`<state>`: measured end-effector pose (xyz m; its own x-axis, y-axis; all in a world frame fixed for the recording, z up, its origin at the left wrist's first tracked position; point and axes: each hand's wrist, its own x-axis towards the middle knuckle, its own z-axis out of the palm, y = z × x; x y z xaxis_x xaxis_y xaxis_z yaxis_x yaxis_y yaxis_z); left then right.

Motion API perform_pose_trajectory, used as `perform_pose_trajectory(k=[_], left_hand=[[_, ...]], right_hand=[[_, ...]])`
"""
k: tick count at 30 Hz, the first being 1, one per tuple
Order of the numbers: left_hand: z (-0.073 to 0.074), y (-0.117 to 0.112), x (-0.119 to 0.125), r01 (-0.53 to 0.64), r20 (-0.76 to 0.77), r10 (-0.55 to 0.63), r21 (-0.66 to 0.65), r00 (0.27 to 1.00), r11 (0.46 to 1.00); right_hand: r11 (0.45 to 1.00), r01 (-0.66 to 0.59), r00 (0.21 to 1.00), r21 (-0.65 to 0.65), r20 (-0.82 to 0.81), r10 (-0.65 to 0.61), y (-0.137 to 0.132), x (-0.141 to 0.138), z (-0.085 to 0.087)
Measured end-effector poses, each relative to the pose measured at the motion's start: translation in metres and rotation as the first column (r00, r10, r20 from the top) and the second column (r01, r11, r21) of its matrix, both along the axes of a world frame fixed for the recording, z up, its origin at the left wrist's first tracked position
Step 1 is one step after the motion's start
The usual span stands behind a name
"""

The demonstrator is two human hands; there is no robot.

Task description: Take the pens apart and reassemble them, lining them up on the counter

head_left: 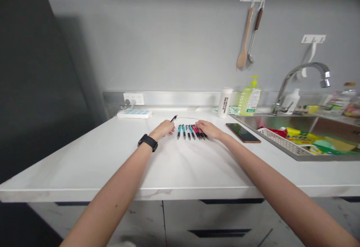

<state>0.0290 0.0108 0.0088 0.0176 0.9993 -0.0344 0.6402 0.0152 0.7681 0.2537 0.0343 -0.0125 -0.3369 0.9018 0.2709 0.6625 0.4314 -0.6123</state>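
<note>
Several pens with teal, red and black barrels lie side by side on the white countertop. My left hand, with a black watch on its wrist, is closed on one red-and-black pen that sticks up and back from the fingers, just left of the row. On the right end of the row rests my right hand, its fingers curled over the red pens there. Whether it grips one is hidden.
A dark phone lies right of the pens. Behind stand a white cylinder, a green soap bottle and a power strip. A sink with a white basket and a tap is at the right.
</note>
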Motion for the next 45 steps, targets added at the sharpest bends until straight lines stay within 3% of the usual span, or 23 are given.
perform_pose_trajectory(k=[3, 10, 16, 20, 25, 30, 40, 42, 45], left_hand=[[-0.002, -0.002, 0.002, 0.018, 0.127, -0.004, -0.11, 0.992, 0.994], [-0.003, -0.006, 0.004, 0.092, 0.356, -0.009, -0.215, 0.934, 0.972], [-0.001, -0.008, 0.004, 0.056, 0.228, -0.018, -0.163, 0.974, 0.985], [-0.003, -0.008, 0.005, 0.071, -0.083, -0.066, 0.051, 0.994, 0.996], [-0.007, -0.01, 0.017, 0.051, -0.297, 0.021, 0.232, 0.954, 0.971], [-0.006, -0.012, 0.025, 0.047, -0.367, 0.026, 0.19, 0.93, 0.981], [-0.004, -0.017, 0.022, 0.048, -0.296, 0.0, 0.157, 0.955, 0.987], [-0.003, -0.017, 0.024, 0.044, -0.337, 0.007, 0.144, 0.941, 0.989], [-0.003, -0.016, 0.025, 0.027, -0.39, 0.028, 0.135, 0.92, 0.99]], right_hand=[[1.0, 0.005, 1.0, 0.014, 0.022, -0.005, 0.001, 0.001, 0.0], [1.0, -0.002, 1.0, -0.017, 0.027, 0.003, -0.006, -0.001, 0.005], [1.0, 0.008, 0.998, -0.013, 0.062, -0.007, -0.01, -0.002, 0.008], [1.0, -0.022, 0.997, -0.007, 0.069, 0.023, -0.01, -0.003, 0.009], [0.999, -0.042, 0.996, 0.025, 0.074, 0.04, -0.01, -0.004, 0.01], [0.996, -0.063, 0.995, 0.058, 0.087, 0.058, -0.01, -0.005, 0.01], [0.991, -0.107, 0.988, 0.081, 0.121, 0.097, -0.007, -0.01, 0.007], [0.971, -0.156, 0.976, 0.182, 0.182, 0.123, -0.005, -0.013, 0.001], [0.883, -0.336, 0.927, 0.327, 0.279, 0.25, -0.004, -0.02, -0.008]])
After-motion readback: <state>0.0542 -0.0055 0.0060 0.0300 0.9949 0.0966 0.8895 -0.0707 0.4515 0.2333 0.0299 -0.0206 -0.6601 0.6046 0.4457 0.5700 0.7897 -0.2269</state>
